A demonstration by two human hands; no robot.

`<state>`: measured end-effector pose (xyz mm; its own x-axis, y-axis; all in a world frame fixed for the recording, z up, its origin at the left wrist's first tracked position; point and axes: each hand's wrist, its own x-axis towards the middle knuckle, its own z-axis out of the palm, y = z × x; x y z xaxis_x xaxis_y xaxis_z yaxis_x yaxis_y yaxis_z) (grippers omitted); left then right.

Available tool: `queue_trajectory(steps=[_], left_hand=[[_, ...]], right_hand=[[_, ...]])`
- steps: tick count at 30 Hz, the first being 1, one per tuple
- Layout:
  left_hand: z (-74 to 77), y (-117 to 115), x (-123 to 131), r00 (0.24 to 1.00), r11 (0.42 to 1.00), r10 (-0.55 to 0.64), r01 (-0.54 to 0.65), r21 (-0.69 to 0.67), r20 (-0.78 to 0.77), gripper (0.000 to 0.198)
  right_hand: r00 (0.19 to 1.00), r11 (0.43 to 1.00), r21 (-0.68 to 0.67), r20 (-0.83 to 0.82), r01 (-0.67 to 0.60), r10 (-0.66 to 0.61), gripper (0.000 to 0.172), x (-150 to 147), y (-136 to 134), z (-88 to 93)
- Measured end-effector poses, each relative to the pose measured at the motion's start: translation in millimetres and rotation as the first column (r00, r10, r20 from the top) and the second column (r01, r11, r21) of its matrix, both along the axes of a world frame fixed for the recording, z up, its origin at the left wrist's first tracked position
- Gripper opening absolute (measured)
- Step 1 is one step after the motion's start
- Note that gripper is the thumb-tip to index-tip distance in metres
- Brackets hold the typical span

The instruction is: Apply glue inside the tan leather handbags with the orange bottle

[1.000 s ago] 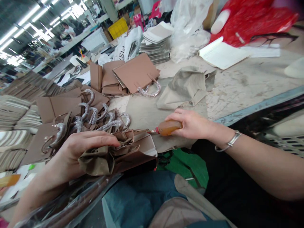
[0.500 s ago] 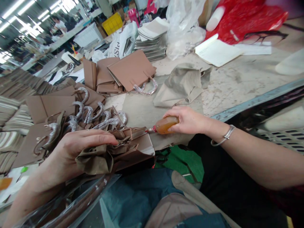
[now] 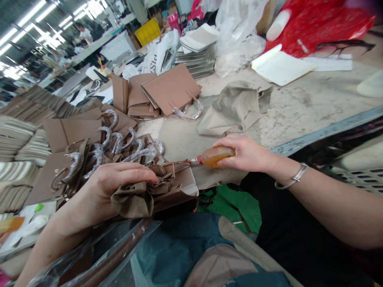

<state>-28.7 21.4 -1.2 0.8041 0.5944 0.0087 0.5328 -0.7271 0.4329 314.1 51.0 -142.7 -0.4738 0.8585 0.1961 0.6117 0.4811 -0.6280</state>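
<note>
Head — right hand [image 3: 248, 153] holds bottle [image 3: 217, 156], left hand [image 3: 107, 189] clutches bag [image 3: 175, 191]

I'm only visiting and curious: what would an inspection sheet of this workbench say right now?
Surface: worn, stained grey table, crowded on its left side.
Job's things: brown bag with crumpled paper at the table edge; amber bottle, red nozzle pointing at the bag.
Clutter: bags with wrapped handles, flat brown bags, beige cloth, stacked grey sheets, white notebook, glasses, red plastic bag.
Grippers: none, bare hands; left hand grips the brown bag, right hand, bracelet on the wrist, holds the amber bottle.
Cables: nothing seen.
Surroundings: workshop with long benches, people far off, yellow crate.
</note>
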Motion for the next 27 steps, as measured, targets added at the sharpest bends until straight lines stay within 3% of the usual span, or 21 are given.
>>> queue_trajectory(steps=[8, 14, 22, 27], left_hand=[[-2.2, -5, 0, 1.0, 1.0, -0.009, 0.009, 0.008, -0.01, 0.024], [-1.5, -2, 0, 1.0, 0.999, -0.024, 0.024, -0.041, -0.008, 0.023], [-1.8, -1, 5, 0.999, 0.999, -0.032, 0.032, -0.003, -0.016, 0.023], [-0.8, -1, 7, 1.0, 1.0, -0.022, 0.022, 0.011, -0.002, 0.021]], right_hand=[[0.999, 0.992, -0.127, 0.038, 0.004, 0.0, 0.036, -4, 7, 0.8], [1.0, 0.95, -0.31, 0.01, -0.018, 0.022, 0.035, 4, 8, 8.7], [0.999, 0.984, -0.177, 0.045, 0.028, -0.02, 0.039, -10, 12, 2.7], [0.998, 0.95, -0.311, 0.054, 0.028, -0.011, 0.033, -5, 12, 7.6]])
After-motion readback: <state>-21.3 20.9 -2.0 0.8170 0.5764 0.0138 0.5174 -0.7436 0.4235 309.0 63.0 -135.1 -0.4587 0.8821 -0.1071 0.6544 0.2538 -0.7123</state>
